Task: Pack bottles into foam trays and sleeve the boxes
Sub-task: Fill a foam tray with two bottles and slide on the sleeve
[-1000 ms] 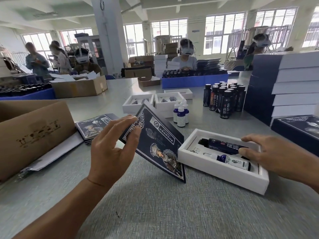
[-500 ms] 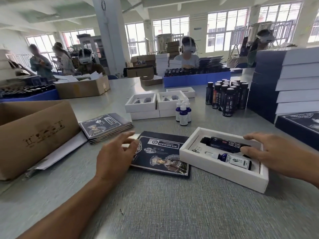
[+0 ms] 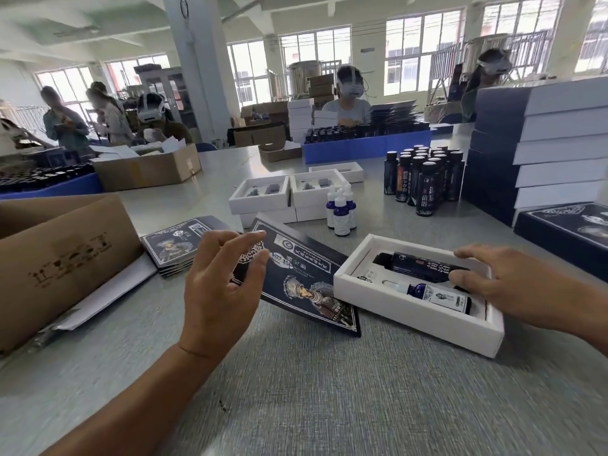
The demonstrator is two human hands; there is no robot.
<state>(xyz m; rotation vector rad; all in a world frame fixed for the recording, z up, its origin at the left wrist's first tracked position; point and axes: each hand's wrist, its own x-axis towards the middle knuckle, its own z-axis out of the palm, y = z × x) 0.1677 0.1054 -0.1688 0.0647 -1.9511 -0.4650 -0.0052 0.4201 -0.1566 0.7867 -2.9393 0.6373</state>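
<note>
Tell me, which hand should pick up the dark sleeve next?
Probably the left hand: its fingers already touch the dark sleeve. The right hand is steadying the white box.

A factory packing hall: long grey work tables (image 3: 329,390), stacked sleeved boxes (image 3: 543,153) at the right edge, massed dark bottles (image 3: 424,179), cardboard cartons (image 3: 148,169), workers (image 3: 348,97) opposite, steel tanks (image 3: 302,74) by large windows (image 3: 424,51).
</note>
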